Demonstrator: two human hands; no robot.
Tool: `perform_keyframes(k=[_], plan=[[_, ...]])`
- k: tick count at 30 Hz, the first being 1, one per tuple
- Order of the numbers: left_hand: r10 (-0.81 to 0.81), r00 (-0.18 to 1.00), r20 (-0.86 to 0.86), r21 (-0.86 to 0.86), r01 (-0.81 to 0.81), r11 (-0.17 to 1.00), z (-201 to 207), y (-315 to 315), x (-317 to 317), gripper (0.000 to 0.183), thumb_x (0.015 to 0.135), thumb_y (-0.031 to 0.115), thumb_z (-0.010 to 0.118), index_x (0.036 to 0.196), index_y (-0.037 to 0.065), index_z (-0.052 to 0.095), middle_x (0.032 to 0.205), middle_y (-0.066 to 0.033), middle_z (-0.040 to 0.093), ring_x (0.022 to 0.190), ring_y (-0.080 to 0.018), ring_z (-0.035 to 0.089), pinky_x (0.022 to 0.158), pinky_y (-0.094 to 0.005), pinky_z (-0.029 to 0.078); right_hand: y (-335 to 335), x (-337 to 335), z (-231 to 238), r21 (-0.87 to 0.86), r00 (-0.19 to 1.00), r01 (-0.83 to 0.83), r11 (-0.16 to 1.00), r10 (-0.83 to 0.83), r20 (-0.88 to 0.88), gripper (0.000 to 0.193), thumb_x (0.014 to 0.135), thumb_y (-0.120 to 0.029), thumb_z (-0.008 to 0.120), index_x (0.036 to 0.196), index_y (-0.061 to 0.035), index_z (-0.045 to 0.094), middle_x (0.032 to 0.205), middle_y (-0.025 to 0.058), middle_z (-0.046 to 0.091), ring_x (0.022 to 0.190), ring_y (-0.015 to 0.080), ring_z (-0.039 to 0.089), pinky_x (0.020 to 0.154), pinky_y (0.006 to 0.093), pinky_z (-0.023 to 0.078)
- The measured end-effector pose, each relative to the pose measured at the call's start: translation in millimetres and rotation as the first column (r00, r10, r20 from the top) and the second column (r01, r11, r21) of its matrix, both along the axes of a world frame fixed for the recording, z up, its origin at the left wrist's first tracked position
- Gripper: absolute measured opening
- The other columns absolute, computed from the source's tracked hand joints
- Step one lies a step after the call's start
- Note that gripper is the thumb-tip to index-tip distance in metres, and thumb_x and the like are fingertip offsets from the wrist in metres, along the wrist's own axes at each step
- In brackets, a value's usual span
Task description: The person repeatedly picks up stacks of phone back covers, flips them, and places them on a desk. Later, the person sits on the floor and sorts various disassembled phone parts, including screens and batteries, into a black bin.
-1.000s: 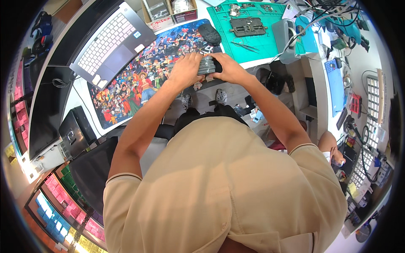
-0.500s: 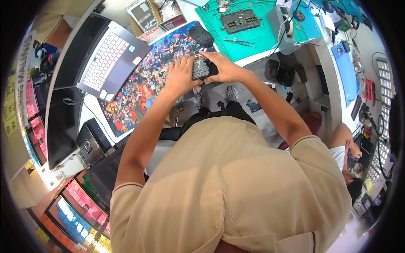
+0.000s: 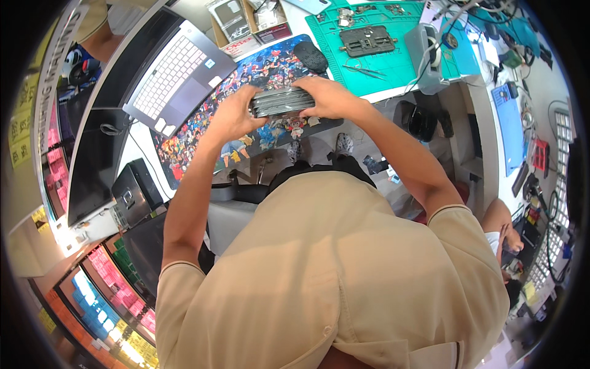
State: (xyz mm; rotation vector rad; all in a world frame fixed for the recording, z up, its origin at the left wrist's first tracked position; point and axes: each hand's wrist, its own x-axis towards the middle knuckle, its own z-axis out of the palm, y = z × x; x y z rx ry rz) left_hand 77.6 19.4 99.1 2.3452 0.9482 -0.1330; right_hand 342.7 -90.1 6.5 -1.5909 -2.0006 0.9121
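Observation:
A stack of thin, dark flat panels (image 3: 283, 102) with a glossy, clear-looking wrap is held between my two hands above the colourful desk mat (image 3: 184, 144). My left hand (image 3: 236, 115) grips the stack's left end, thumb on the near side and fingers at the far side. At the right end my right hand (image 3: 329, 98) closes round the stack in the same way. The long layered edges face up towards me. What exactly the panels are does not show. Just beyond my right hand lies a black computer mouse (image 3: 311, 57).
An open laptop (image 3: 178, 77) stands left of the mat, with open cardboard boxes (image 3: 268, 21) behind. On the green work mat (image 3: 362, 74) rest a black metal holder (image 3: 369, 40) and tweezers (image 3: 364, 70). A grey tape dispenser (image 3: 425, 58) stands right. Another person's arm (image 3: 501, 224) shows at far right.
My hands have moved apart to the two ends of the stack, and its long side now lies across between them. The view has shifted slightly.

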Motion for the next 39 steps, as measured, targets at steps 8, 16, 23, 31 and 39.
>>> perform_keyframes(k=[8, 16, 23, 31, 39], plan=[[-0.183, 0.983, 0.033, 0.277, 0.167, 0.946, 50.3, -8.1, 34.7, 0.062, 0.079, 0.031, 0.092, 0.133, 0.008, 0.07, 0.127, -0.0115, 0.067, 0.125, -0.0342, 0.064, 0.106, -0.0457, 0.054, -1.3, -35.8, -46.3, -0.008, 0.953, 0.169, 0.986, -0.165, -0.255, 0.096, 0.08, -0.044, 0.098, 0.155, -0.005, 0.052, 0.158, 0.0209, 0.055, 0.149, 0.0389, 0.051, 0.123, 0.0487, 0.041], [0.232, 0.751, 0.619, -0.166, -0.163, 0.972, -47.1, -20.0, -9.2, 0.096, 0.096, 0.065, 0.07, 0.166, 0.006, 0.042, 0.16, -0.016, 0.052, 0.149, -0.0328, 0.051, 0.126, -0.045, 0.04, -9.5, -36.2, -36.3, 0.014, 0.807, 0.178, 0.984, -0.138, -0.574, 0.11, 0.093, -0.066, 0.078, 0.172, -0.0046, 0.032, 0.175, 0.0232, 0.037, 0.164, 0.0376, 0.034, 0.134, 0.0476, 0.026], [0.807, 0.159, 0.569, -0.809, -0.068, 0.584, -107.7, -57.8, 35.7, 0.086, 0.116, 0.07, 0.03, 0.17, 0.004, 0.039, 0.166, -0.0122, 0.047, 0.146, -0.0208, 0.053, 0.124, -0.0368, 0.041, 19.1, -97.9, 0.7, -0.077, 0.448, 0.358, 0.93, -0.243, -0.86, 0.089, 0.115, -0.067, 0.037, 0.174, -0.0009, 0.027, 0.177, 0.0227, 0.033, 0.167, 0.0314, 0.026, 0.136, 0.0425, 0.017], [0.79, 0.198, 0.581, -0.767, -0.193, 0.612, -94.2, -42.4, 35.5, 0.09, 0.117, 0.067, 0.019, 0.172, -0.004, 0.032, 0.18, -0.021, 0.031, 0.166, -0.0297, 0.03, 0.136, -0.0414, 0.02, 29.7, -88.1, 4.6, -0.155, 0.354, 0.353, 0.923, -0.285, -0.891, 0.094, 0.115, -0.071, 0.028, 0.176, 0.0007, 0.02, 0.181, 0.02, 0.028, 0.169, 0.0294, 0.021, 0.136, 0.0426, 0.019], [0.578, 0.477, 0.662, -0.539, -0.233, 0.81, -94.6, -37.5, -24.6, 0.1, 0.105, 0.073, 0.037, 0.175, 0.003, 0.025, 0.179, -0.0188, 0.032, 0.167, -0.0332, 0.028, 0.137, -0.045, 0.019, 26.1, -38.2, 46.6, 0.002, 0.789, 0.145, 0.989, -0.114, -0.604, 0.088, 0.108, -0.058, 0.064, 0.171, -0.0034, 0.036, 0.171, 0.0174, 0.048, 0.16, 0.0296, 0.041, 0.132, 0.0453, 0.031]])
